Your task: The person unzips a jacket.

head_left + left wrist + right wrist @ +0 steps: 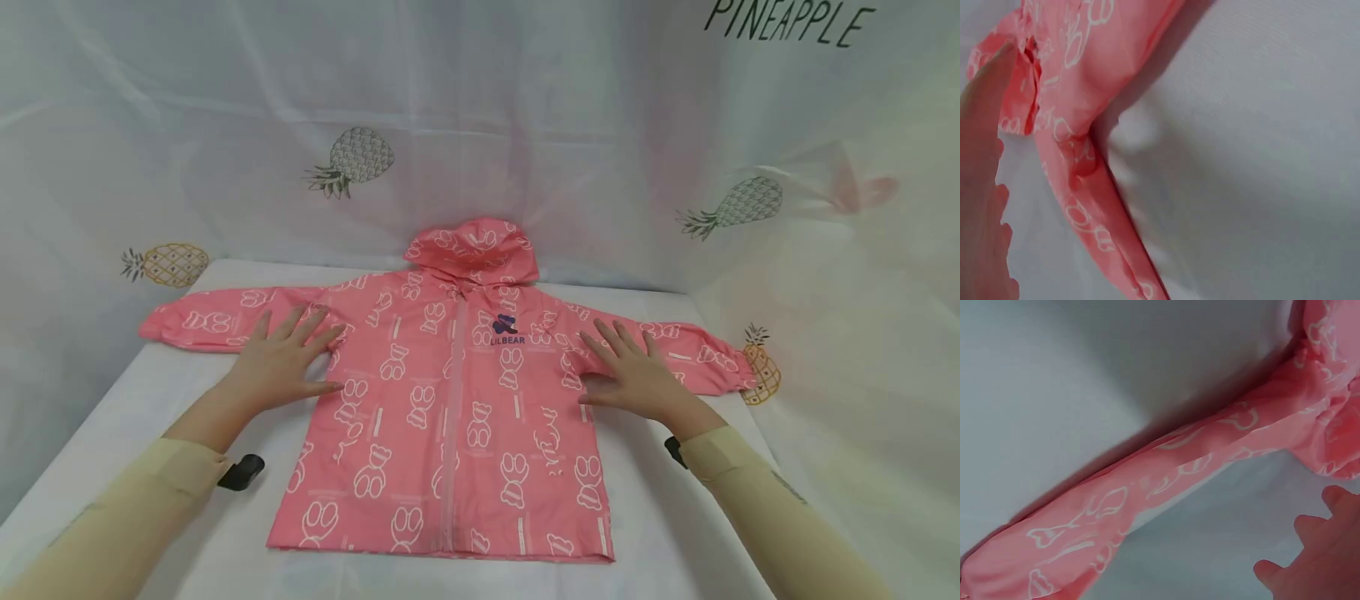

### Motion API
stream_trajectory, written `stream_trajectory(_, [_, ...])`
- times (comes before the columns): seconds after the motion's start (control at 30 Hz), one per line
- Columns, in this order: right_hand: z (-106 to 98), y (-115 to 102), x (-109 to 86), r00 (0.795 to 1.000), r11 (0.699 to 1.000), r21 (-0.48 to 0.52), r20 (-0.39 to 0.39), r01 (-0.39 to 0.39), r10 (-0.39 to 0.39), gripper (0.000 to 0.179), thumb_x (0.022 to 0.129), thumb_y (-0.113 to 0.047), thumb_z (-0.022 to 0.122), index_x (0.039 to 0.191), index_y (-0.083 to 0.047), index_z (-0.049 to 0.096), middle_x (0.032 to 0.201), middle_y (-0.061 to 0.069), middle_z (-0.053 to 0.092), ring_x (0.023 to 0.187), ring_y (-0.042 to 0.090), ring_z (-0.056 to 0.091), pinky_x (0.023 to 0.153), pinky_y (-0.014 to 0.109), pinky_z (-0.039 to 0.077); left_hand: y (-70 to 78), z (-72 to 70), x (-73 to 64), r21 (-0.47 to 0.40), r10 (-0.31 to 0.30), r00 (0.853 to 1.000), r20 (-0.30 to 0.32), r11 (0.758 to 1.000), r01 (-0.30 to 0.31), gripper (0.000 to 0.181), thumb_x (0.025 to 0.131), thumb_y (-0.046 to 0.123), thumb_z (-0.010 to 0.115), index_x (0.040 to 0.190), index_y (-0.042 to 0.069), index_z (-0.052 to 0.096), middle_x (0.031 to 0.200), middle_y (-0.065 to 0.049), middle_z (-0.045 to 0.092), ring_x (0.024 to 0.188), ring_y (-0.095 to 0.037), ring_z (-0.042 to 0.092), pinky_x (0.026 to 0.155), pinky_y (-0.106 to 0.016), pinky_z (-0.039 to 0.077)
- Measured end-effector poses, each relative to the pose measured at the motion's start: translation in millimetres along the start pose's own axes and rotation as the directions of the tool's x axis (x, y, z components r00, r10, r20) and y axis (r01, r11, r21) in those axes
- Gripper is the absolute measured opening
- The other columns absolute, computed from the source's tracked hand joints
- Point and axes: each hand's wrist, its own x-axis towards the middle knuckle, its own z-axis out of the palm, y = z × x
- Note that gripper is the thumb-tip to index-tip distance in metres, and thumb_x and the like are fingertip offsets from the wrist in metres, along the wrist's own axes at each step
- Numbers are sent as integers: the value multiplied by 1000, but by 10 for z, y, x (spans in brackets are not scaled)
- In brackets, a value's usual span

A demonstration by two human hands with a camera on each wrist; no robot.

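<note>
A pink hooded jacket (420, 417) with white bear outlines lies flat, front up, its zip closed down the middle and its sleeves spread to both sides. My left hand (281, 362), fingers spread, is over the inner end of the left-hand sleeve (217, 321), thumb toward the body's side edge. On the other side, my right hand (633, 375) spreads its fingers over the armpit area of the right-hand sleeve (697, 354). Neither hand grips the fabric. Both wrist views show a sleeve running past the hand, the left one (1097, 219) creased near the armpit.
The jacket lies on a white-covered table (225, 533). Behind it and at the sides hangs a pale curtain (487, 125) printed with pineapples. The hood (476, 250) reaches up near the curtain at the table's far edge. Dark wrist devices (242, 472) show below both wrists.
</note>
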Motion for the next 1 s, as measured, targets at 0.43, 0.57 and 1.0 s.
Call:
stream_trajectory(0.43, [-51,-283,367,996,994,70,-29,80,-79,100,79,-63,69,155,-16,27,160,11,20,145,32,17,112,63,3,219,-1,465,-3,94,996,-10,996,-94,95,80,72,59,155,21,29,160,-15,17,145,-42,11,109,-68,0])
stream_trajectory(0.57, [-43,-368,495,995,989,109,-33,99,-96,97,79,-61,70,154,-15,30,158,10,24,144,30,21,113,59,5,304,-3,645,-1,118,993,-17,993,-118,94,81,72,58,155,22,30,160,-13,20,145,-41,13,110,-67,4])
stream_trajectory(1.0, [3,-576,888,993,964,237,-34,118,-113,88,79,-52,76,150,-14,39,155,7,33,142,31,26,113,56,16,554,-35,1093,-57,157,987,42,986,-155,92,85,71,53,156,18,26,160,-14,21,145,-38,14,112,-62,2])
